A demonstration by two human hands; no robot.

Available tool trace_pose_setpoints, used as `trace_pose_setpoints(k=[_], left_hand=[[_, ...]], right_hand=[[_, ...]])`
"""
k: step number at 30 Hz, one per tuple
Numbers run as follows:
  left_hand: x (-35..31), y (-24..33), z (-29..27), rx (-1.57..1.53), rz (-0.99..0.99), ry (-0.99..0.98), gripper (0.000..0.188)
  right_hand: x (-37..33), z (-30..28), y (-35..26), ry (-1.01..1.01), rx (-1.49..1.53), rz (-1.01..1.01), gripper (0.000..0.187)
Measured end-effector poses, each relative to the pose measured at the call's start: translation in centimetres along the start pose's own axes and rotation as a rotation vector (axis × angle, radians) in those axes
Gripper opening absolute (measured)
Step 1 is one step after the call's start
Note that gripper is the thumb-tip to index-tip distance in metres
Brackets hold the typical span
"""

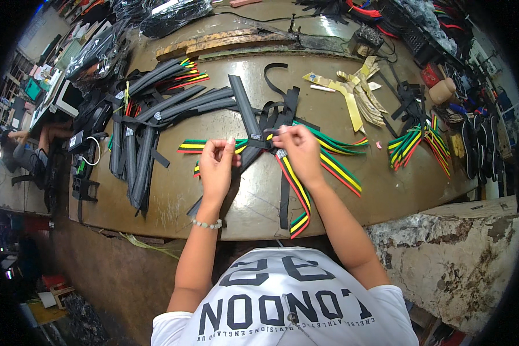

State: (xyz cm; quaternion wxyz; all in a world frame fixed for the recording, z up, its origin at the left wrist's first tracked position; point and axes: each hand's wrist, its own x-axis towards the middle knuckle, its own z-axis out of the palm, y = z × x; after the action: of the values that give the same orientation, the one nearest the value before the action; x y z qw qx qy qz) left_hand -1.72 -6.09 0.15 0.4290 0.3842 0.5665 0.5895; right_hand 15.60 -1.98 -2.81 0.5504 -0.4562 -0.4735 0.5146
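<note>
In front of me on the table lies a bundle of black webbing straps (290, 102) crossed with green, yellow and red striped straps (334, 166). A grey padded strap (244, 104) slants up from the crossing. My right hand (301, 154) is over the crossing, thumb and fingertips pinched on a small dark piece (269, 135) with a yellow mark. Just left of the crossing, my left hand (218, 167) is closed, its fingers curled against the thumb. What it holds, if anything, is hidden. A striped strap (191, 146) passes behind that hand.
At the left lies a pile of grey padded straps (147, 138). Yellowish cut strips (352, 95) and another striped strap bundle (406, 147) lie to the right. Wooden bars (225, 43) cross the far side. A person (32, 153) sits at the far left.
</note>
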Motion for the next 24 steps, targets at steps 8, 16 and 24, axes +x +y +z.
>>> trace_pose_setpoints(k=[8, 16, 24], left_hand=[[-2.6, 2.0, 0.3, 0.851, 0.529, -0.36, 0.023], [-1.0, 1.1, 1.0, 0.995, 0.559, -0.257, 0.022], [6.1, 8.4, -7.7, 0.856, 0.635, 0.141, 0.027]], right_hand=[[0.9, -2.4, -0.6, -0.163, -0.133, -0.1, 0.018], [1.4, -2.9, -1.0, -0.139, 0.085, 0.026, 0.016], [1.9, -4.6, -1.8, 0.149, 0.293, 0.034, 0.026]])
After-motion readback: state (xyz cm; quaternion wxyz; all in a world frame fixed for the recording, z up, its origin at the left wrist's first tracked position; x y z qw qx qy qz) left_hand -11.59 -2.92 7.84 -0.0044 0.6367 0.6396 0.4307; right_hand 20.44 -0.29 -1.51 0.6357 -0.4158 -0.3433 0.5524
